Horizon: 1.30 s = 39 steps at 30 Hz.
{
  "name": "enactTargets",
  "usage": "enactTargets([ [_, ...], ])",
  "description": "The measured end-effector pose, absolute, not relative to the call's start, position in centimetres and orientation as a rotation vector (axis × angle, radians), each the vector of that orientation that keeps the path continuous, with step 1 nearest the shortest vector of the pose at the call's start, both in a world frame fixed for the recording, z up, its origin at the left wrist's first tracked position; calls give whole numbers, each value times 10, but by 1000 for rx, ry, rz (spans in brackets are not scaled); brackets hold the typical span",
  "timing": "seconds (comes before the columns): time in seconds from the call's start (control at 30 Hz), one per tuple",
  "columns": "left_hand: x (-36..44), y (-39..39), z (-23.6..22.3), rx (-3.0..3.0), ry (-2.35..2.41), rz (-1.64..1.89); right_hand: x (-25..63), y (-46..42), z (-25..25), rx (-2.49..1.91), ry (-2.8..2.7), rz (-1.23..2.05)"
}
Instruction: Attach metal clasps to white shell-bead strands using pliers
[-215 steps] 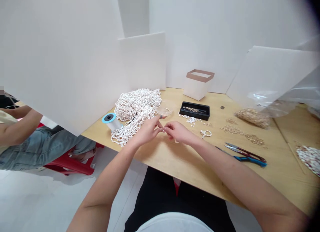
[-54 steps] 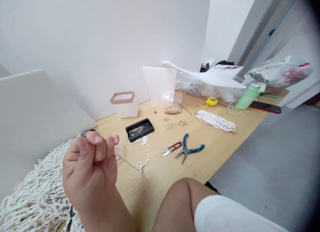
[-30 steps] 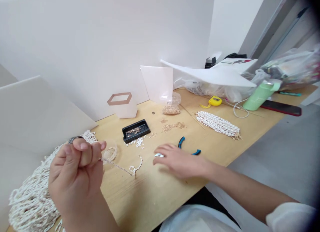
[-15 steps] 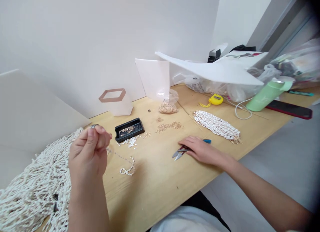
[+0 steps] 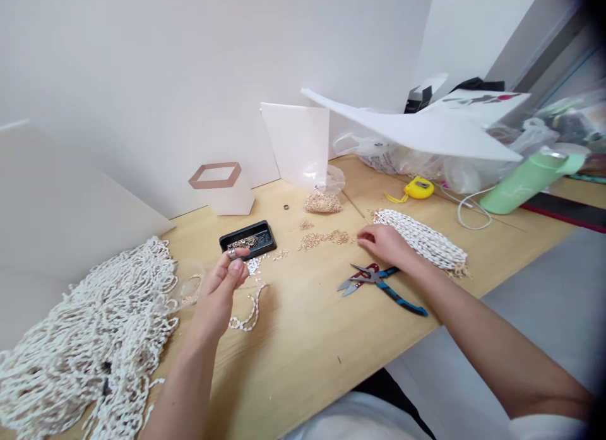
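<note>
My left hand (image 5: 221, 291) hovers low over the wooden table (image 5: 303, 339), a ring on one finger, fingertips pinched together. A short strand of white shells (image 5: 247, 314) lies on the table just under it, its thread running up towards the pinch. My right hand (image 5: 384, 244) rests on the table further right, fingers drawn together and pointing at a scatter of small gold bits (image 5: 326, 238). It lies between those bits and a bundle of white shell strands (image 5: 426, 239). Red snips (image 5: 356, 279) and blue-handled pliers (image 5: 400, 298) lie free just in front of it.
A big heap of white shell strands (image 5: 80, 332) fills the left. Behind stand a black tray (image 5: 248, 237), a white paper box (image 5: 222, 189), a bag of gold bits (image 5: 323, 200), a yellow tape measure (image 5: 419, 187), a green bottle (image 5: 525, 182) and white boards. The table's front edge runs diagonally.
My right hand has left the snips and pliers and moved back to the gold bits. My left hand has dropped lower, so the short strand now lies on the table.
</note>
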<state>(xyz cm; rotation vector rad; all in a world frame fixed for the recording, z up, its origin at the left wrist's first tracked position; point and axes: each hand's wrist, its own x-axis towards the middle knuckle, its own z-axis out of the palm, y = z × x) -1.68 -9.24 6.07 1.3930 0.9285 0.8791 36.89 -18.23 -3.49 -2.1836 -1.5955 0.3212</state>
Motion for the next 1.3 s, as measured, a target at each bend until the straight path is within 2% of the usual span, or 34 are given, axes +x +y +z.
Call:
enactTargets([
  [0.3, -24, -93, 52, 1449, 924, 779, 354, -174, -37, -2238, -1575, 271],
  [0.47, -27, -93, 57, 1376, 981, 793, 331, -166, -16, -2101, -1514, 318],
  [0.6, -24, -89, 66, 1356, 947, 868, 266, -146, 28, -1746, -1590, 562],
  [0.7, -21, -89, 78, 1346, 883, 921, 208, -130, 65, -1220, -1481, 982],
  [0.8, -23, -90, 88, 1323, 808, 948, 167, -115, 89, -947, -1398, 1199],
  [1.07, -47, -90, 96, 1288, 712, 944, 136, -94, 102, -743, -1375, 1402],
  [1.3, -52, -86, 101, 1160, 744, 865, 126, -89, 102, -710, -1404, 1408],
])
